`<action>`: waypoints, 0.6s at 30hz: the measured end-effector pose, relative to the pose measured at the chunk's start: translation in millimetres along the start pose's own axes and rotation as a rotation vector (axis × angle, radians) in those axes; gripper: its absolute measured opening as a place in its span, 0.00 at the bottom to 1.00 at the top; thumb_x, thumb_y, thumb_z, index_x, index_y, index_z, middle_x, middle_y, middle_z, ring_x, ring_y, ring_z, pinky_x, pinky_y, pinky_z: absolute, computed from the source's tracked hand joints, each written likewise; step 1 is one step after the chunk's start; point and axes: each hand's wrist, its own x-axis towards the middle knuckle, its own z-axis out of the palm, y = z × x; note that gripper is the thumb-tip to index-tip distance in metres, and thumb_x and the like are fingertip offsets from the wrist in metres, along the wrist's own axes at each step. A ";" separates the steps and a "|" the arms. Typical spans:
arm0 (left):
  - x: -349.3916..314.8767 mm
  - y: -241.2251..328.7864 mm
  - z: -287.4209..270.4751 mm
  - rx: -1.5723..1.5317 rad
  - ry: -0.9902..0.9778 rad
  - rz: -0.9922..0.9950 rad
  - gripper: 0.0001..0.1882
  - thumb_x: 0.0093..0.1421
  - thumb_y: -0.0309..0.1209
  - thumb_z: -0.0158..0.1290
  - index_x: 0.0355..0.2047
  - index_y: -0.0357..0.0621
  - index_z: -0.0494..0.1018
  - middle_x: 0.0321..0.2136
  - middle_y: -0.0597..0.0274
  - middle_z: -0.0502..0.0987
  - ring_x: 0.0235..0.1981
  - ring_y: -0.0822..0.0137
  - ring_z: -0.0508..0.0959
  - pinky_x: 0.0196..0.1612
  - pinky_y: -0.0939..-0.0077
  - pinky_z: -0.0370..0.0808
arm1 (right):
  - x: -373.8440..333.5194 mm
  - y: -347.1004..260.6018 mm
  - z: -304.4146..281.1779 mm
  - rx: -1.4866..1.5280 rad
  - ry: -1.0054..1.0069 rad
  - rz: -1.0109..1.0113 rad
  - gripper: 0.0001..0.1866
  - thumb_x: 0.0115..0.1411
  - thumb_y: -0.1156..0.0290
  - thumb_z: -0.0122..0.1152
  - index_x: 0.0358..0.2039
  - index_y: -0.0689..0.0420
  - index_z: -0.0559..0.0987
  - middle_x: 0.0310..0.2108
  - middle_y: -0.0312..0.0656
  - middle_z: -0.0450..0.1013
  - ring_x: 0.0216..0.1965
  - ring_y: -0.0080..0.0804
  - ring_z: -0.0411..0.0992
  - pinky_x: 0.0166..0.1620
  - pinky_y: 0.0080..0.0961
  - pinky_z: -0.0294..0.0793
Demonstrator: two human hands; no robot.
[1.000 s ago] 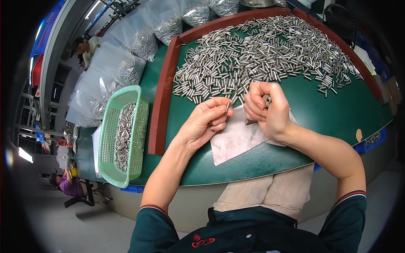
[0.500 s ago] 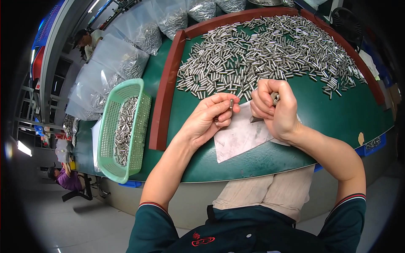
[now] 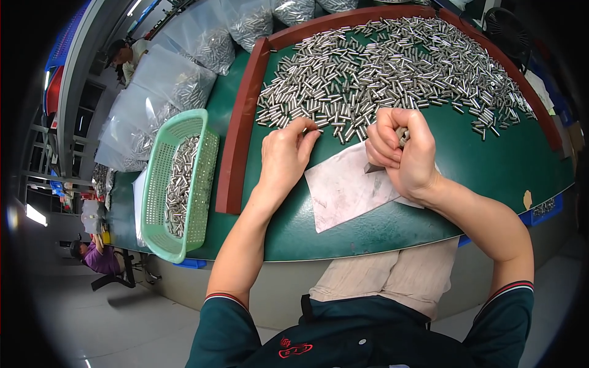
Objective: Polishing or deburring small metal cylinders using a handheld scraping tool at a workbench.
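A broad heap of short, shiny metal pins (image 3: 368,73) covers the far part of the green tabletop. My left hand (image 3: 285,150) is palm down at the heap's near edge, thumb and forefinger pinched together. A small glint shows at those fingertips; whatever they hold is mostly hidden. My right hand (image 3: 408,153) is closed in a fist around a grey metal piece (image 3: 402,136), its kind hidden by the fingers. A dark wedge-shaped tip (image 3: 372,167) sticks out below the fist. Beneath it, a smudged whitish sheet (image 3: 343,193) lies on the table.
Dark red wooden rails (image 3: 238,141) border the heap. To their left stands a green mesh basket (image 3: 208,178) partly filled with pins. Clear plastic bags (image 3: 195,86) of pins line the back left. A small fan (image 3: 506,30) stands at the far right. Two other people are at the left.
My left hand has turned from palm up, where a pin showed between its fingers, to palm down and shifted left and away toward the heap. My right hand stays nearly where it was.
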 end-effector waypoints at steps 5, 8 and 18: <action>-0.8 -3.4 -0.5 0.071 -0.030 0.044 0.04 0.49 0.27 0.52 0.25 0.39 0.70 0.11 0.57 0.67 0.13 0.64 0.67 0.18 0.72 0.63 | 0.3 2.2 -2.7 0.041 -0.019 -0.005 0.16 0.53 0.65 0.31 0.10 0.53 0.55 0.06 0.30 0.48 0.09 0.16 0.42 0.15 0.16 0.42; -5.0 7.6 -0.4 -0.086 -0.104 0.030 0.05 0.50 0.25 0.52 0.25 0.36 0.70 0.11 0.62 0.65 0.12 0.74 0.63 0.17 0.79 0.60 | 0.9 3.4 -5.8 0.064 -0.016 -0.013 0.16 0.53 0.66 0.32 0.10 0.54 0.56 0.07 0.30 0.48 0.09 0.15 0.43 0.15 0.15 0.42; -21.6 37.4 4.9 -0.197 -0.341 0.093 0.05 0.50 0.25 0.52 0.23 0.34 0.70 0.12 0.60 0.67 0.12 0.75 0.64 0.17 0.79 0.61 | 0.4 0.8 -6.6 0.155 0.017 -0.039 0.16 0.53 0.63 0.32 0.11 0.54 0.55 0.07 0.30 0.48 0.09 0.16 0.42 0.15 0.16 0.41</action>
